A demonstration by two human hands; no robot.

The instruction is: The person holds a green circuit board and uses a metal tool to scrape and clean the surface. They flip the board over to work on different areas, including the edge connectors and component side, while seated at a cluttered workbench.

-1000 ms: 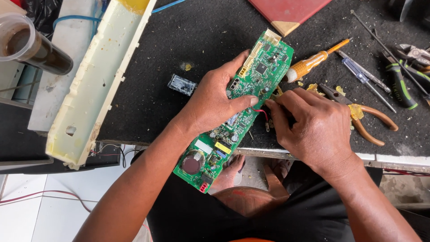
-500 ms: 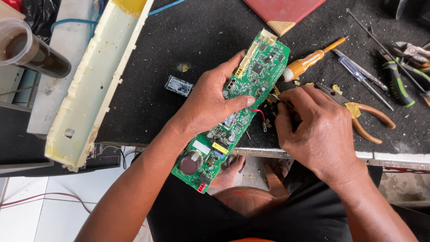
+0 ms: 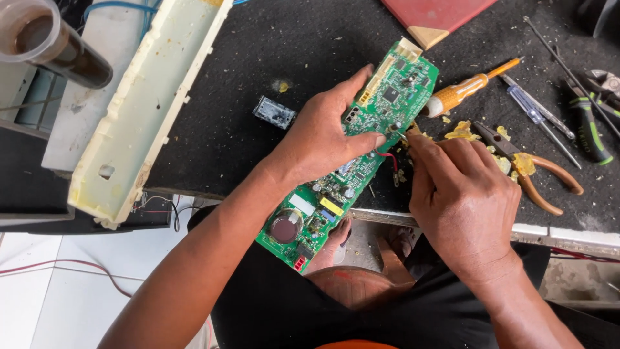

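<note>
- left hand (image 3: 323, 132) wrapped round green circuit board (image 3: 352, 155) at mid-length, thumb across the component face, fingers behind; board held tilted over the edge of the black surface (image 3: 245, 116)
- right hand (image 3: 462, 200) curled tight, fingertips (image 3: 413, 139) pinched at board's right edge by a red wire (image 3: 387, 157); can't tell what's in the pinch
- just beyond right hand: orange-handled screwdriver (image 3: 462, 90), blue-handled screwdriver (image 3: 529, 110), brown-handled pliers (image 3: 536, 171), yellow crumbs (image 3: 462, 131) around them
- small black part (image 3: 274, 112) near left hand, on its outer side
- long cream plastic cover (image 3: 145, 103) well off to the left of left hand
</note>
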